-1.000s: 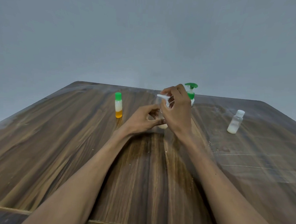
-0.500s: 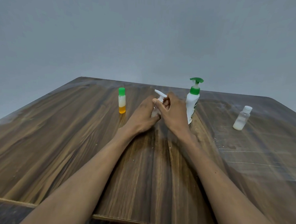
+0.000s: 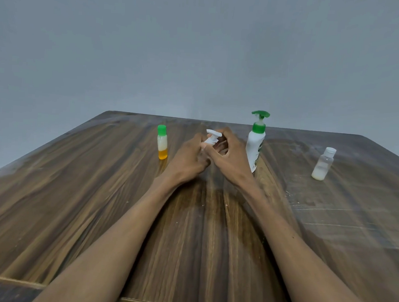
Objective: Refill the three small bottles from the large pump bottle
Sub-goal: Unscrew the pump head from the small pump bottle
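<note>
Both hands, left hand [image 3: 191, 158] and right hand [image 3: 228, 157], grip the small spray bottle [image 3: 212, 138] mid-bench beside the pump bottle [image 3: 255, 145]; best hold it upright while twisting its top.
</note>
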